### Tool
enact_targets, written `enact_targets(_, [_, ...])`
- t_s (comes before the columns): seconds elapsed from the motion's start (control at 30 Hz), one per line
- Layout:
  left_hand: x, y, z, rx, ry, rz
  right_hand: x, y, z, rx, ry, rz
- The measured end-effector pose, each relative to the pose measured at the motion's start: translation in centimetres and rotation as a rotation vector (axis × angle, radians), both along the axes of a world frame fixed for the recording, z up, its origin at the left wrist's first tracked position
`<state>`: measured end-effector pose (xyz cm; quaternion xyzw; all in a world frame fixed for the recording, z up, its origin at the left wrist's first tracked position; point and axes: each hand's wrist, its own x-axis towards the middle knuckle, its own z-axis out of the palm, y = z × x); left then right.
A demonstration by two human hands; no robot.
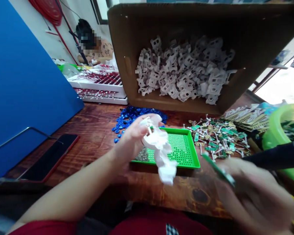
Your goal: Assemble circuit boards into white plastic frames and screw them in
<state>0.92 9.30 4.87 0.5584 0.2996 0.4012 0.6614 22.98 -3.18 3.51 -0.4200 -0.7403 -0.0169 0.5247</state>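
Head view, looking down at a worktable of reddish-brown wood (93, 127). The person's left hand (129, 140) reaches in from the lower left, thumb and fingers closed around the upper end of a white molded plastic housing (161, 143). The housing is held tilted above a bright green perforated tray (182, 147), its lower end over the tray's near edge. A pile of small metal screws (142, 155) lies in the tray's left part.

The right hand (257, 194), badly blurred, is at the lower right, well apart from the left. Its fingers are curled, with a narrow green circuit board (217, 168) pinched at their tips; the exact grip is too smeared to tell.

Behind the tray, blue plastic pieces (132, 117) are spread on the wood. To its right is a heap of small circuit boards with white leads (219, 137), and beyond that a yellow-green tub (271, 127). A large cardboard box (119, 42) at the back, its opening facing the viewer, holds many white plastic housings (181, 71).

At left, a phone (50, 160) with a red edge lies near a blue panel (26, 88). Farther back, white trays (105, 86) carry red wires (103, 76), and another person (105, 49) sits behind them.
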Motion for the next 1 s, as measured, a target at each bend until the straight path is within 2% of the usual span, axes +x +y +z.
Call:
enact_targets(0.1, [1.5,-2.3,-1.7,-0.34,-0.281,-0.152,-1.4,2.5,0.6,0.075,-0.042,0.042])
enact_targets(0.2, [2.5,-2.9,-3.0,-0.572,-0.438,-0.233,-2.5,4.8,0.2,0.027,-0.139,0.085])
enact_targets(0.33, [2.7,-3.2,-3.8,-0.805,-0.534,-0.326,-2.8,5.1,-1.0,-0.014,-0.251,0.149])
enact_targets(0.47, [2.7,-3.5,-3.9,-0.827,-0.538,-0.354,-2.7,4.2,-1.4,-0.093,-0.359,0.193])
enact_targets(0.57, [2.6,-3.7,-4.1,-0.8,-0.516,-0.356,-3.0,4.4,-1.6,-0.147,-0.363,0.17])
enact_targets(0.8, [2.3,-4.0,-4.8,-0.765,-0.464,-0.261,-3.6,4.6,-2.2,-0.271,-0.349,0.207])
enact_targets(0.9, [2.3,-4.0,-4.9,-0.77,-0.481,-0.255,-3.7,4.6,-2.4,-0.277,-0.335,0.189])
enact_targets(1.0, [2.4,-4.0,-4.7,-0.766,-0.543,-0.317,-3.6,4.7,-2.4,-0.238,-0.357,0.197])
